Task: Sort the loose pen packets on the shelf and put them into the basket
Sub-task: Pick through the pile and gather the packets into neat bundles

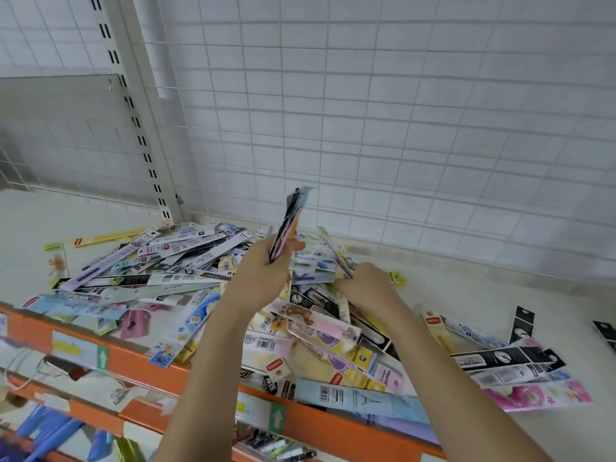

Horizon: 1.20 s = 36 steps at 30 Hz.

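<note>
From my head camera, looking down over both forearms: my left hand (263,271) has its grip closed round a small bunch of pen packets (289,225), held upright with their top ends fanning above my fingers. I hold them on end like that, I'd say, so the bunch stays squared up and I can slot another one in beside it. My right hand (361,283) pinches a single thin packet (335,253) by its lower end, tilted up and leaning toward the bunch (ready to join it, by the look of it, if it belongs to the same kind).

Below my hands, the loose pile of packets (186,281) lies heaped across the white shelf (500,305), criss-crossed and overlapping, some hanging over the orange front rail (140,358). A few black ones (521,323) lie apart at the right, which may be a start at grouping, though I cannot tell.

The wire grid back panel (400,111) stands behind the pile, touching nothing I hold.

The basket is not in view, so nothing shows where the sorted bunch will go. Most of the pile looks unsorted to me.
</note>
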{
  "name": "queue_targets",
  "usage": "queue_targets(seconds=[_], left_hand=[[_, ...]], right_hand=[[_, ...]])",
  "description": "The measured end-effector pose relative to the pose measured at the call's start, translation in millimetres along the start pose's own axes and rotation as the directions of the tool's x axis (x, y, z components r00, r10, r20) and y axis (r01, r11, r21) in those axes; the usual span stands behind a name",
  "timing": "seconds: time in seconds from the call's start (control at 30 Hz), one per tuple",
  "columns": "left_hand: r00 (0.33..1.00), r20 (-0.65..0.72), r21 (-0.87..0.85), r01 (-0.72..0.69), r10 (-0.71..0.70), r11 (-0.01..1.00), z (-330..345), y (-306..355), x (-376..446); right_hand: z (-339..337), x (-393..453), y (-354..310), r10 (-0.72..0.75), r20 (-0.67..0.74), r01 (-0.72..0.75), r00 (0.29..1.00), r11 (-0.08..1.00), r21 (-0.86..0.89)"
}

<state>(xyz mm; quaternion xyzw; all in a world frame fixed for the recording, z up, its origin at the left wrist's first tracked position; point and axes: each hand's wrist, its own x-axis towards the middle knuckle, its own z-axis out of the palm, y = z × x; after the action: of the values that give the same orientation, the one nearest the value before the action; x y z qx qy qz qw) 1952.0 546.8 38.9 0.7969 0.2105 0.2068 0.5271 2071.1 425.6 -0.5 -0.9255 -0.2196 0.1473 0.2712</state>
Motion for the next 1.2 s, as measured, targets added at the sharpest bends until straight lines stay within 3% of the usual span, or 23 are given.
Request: queue_targets(seconds=[0.17,0.43,0.6,0.73,0.9,1.0,1.1,1.2], left_hand=[[1.000,0.018,-0.008,-0.010,0.011,1.000,12,0,3],[0.999,-0.026,-0.038,-0.020,0.019,0.999,27,3,8],[0.998,0.032,0.081,-0.047,0.045,0.996,32,6,7],[0.999,-0.038,0.039,0.009,-0.007,0.999,31,7,4],[0.995,-0.100,0.137,0.013,0.001,0.991,20,-1,-3],[0.998,-0.055,0.297,0.001,0.017,0.955,14,-8,-6],[0.996,0.038,0.348,0.058,-0.076,0.936,16,-19,-6],[0.990,0.045,0.436,0.100,-0.133,0.894,24,-25,-7]], right_hand=[[-25,-2,9,0.026,-0.050,-0.019,0.998,0.991,0.135],[-35,-15,28,0.069,-0.051,-0.057,0.996,0.977,0.206],[-35,-26,33,0.042,-0.023,-0.036,0.999,0.979,0.202],[-33,-30,30,0.002,-0.010,0.000,1.000,0.991,0.136],[-27,-34,26,-0.037,0.022,0.036,0.999,0.998,0.048],[-23,-35,25,-0.061,0.008,0.061,0.998,0.998,-0.035],[-22,-39,26,-0.053,-0.048,0.050,0.997,0.997,-0.057],[-24,-43,29,-0.040,-0.020,0.037,0.999,0.992,-0.117]])
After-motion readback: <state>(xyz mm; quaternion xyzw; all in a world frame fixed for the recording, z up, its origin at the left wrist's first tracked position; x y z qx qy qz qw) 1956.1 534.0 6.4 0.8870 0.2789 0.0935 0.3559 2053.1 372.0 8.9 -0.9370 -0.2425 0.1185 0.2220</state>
